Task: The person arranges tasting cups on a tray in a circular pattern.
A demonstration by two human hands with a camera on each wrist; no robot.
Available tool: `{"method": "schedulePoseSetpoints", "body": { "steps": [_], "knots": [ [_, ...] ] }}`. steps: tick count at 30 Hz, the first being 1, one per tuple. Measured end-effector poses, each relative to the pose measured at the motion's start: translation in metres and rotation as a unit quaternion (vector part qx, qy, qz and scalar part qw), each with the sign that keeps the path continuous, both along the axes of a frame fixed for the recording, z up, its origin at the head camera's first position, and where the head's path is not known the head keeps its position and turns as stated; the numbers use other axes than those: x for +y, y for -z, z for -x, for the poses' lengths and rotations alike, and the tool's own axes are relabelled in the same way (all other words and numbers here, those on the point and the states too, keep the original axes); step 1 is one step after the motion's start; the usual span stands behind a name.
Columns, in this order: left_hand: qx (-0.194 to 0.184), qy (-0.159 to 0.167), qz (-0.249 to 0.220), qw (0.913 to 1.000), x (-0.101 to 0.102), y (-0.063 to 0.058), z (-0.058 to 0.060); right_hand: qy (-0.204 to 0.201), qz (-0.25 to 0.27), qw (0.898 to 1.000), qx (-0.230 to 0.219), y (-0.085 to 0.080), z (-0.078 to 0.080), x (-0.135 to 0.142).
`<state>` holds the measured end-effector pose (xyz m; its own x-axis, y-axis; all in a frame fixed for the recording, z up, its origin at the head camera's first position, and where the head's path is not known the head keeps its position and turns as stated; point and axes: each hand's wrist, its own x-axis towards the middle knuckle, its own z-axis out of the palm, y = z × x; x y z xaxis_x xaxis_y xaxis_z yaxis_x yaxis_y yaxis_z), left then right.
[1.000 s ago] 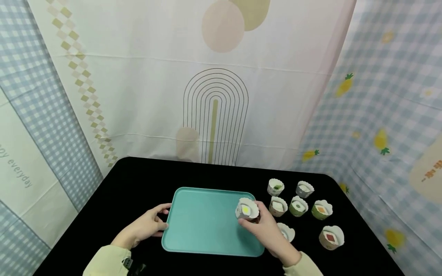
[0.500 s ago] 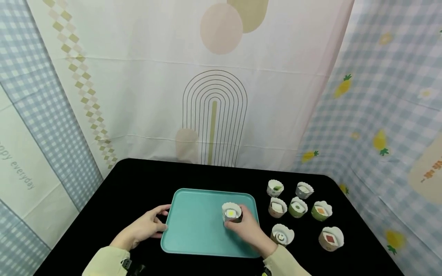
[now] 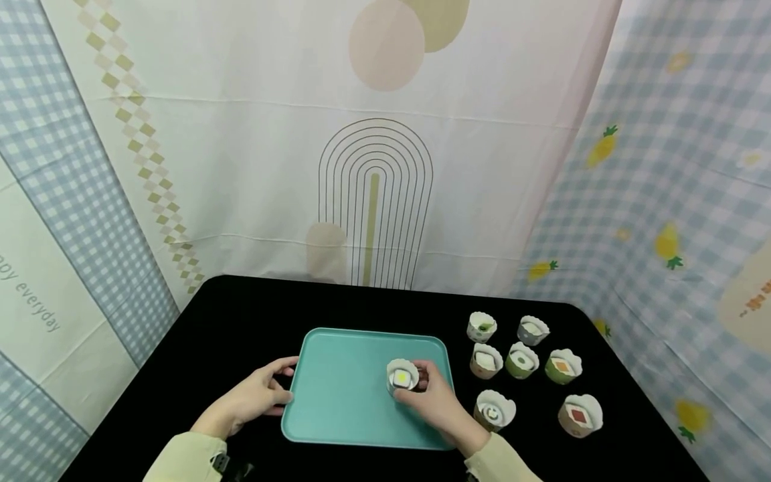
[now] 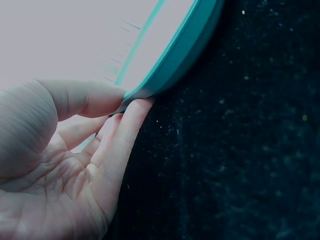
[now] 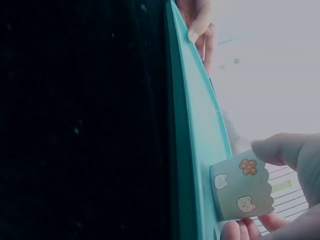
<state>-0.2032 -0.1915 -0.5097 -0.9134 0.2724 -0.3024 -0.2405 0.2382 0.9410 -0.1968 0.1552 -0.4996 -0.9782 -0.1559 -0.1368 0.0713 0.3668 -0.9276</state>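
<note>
My left hand (image 3: 251,393) pinches the left rim of a teal tray (image 3: 349,415), thumb on top and fingers underneath in the left wrist view. On the right half of the tray stands a scalloped paper baking cup (image 5: 235,191) printed with bear faces and a flower. My right hand (image 3: 436,402) holds this cup by its sides between thumb and fingers. In the head view a white block with a yellow square (image 3: 401,379) lies inside it. The cup's base is right at the tray's surface in the right wrist view.
Several more paper cups stand on the black table (image 3: 253,308) right of the tray, among them one with a red square (image 3: 579,416), one with an orange square (image 3: 563,366) and one near the right forearm (image 3: 492,412). Patterned curtains (image 3: 271,167) hang behind.
My right hand has carried the paper cup left from the tray's right edge and lowered it onto the tray. The cup near my right forearm shows more fully. The left hand has stayed put.
</note>
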Motion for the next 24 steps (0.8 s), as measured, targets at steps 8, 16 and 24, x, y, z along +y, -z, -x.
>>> {"method": "schedulePoseSetpoints", "body": {
  "steps": [8, 16, 24],
  "knots": [
    [0.004, 0.005, 0.0, 1.0, -0.001, 0.0, 0.001, 0.023, 0.01, 1.0, 0.007, -0.002, 0.003, -0.003],
    [0.007, 0.013, -0.003, 0.9999, -0.001, -0.001, 0.001, 0.031, 0.033, 0.999, 0.003, -0.001, 0.025, -0.024],
    [0.011, 0.007, -0.004, 0.9999, 0.0, 0.003, 0.001, 0.087, 0.017, 0.996, 0.021, 0.005, 0.045, -0.045]
  ]
}}
